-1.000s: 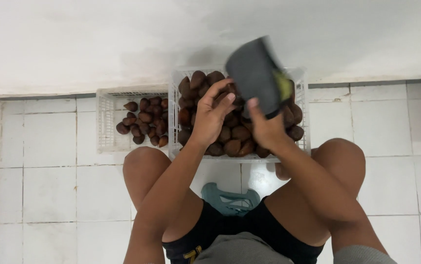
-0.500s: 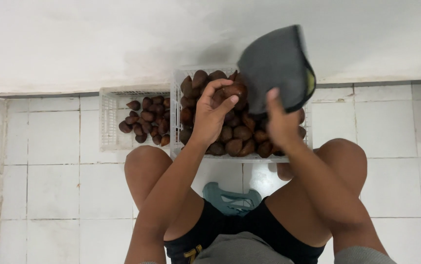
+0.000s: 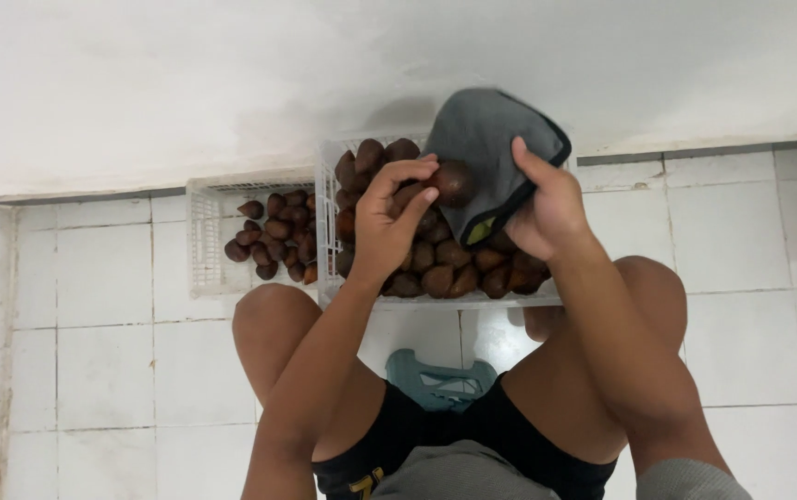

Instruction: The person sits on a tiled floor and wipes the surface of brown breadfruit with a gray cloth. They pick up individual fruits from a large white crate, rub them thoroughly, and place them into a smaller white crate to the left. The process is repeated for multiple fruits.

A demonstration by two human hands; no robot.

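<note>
A person sits low on a small blue-green stool (image 3: 442,380) over a white tiled floor (image 3: 112,361), knees spread, seen from above. In the upper middle of the frame the left hand (image 3: 387,227) pinches one brown scaly fruit (image 3: 452,182) between thumb and fingertips, holding it just above the pile. The right hand (image 3: 547,211) is closed on a dark grey cloth (image 3: 486,153), thumb pressed on its outer face, so that the cloth stands up and folds around the far side of the fruit; the cloth touches the fruit. A bit of yellow-green shows at the cloth's lower edge, too small to identify.

Under both hands lies a white plastic crate (image 3: 326,278), heaped with more of the same brown fruits (image 3: 440,273). Just beside it, toward the left of the frame, a second white crate (image 3: 202,241) holds a smaller heap of fruits (image 3: 273,243) gathered at its right side. Both crates sit on the floor against the base of a white wall (image 3: 186,83) that fills the top of the frame. The person's dark shorts (image 3: 398,435) show at the bottom centre.
</note>
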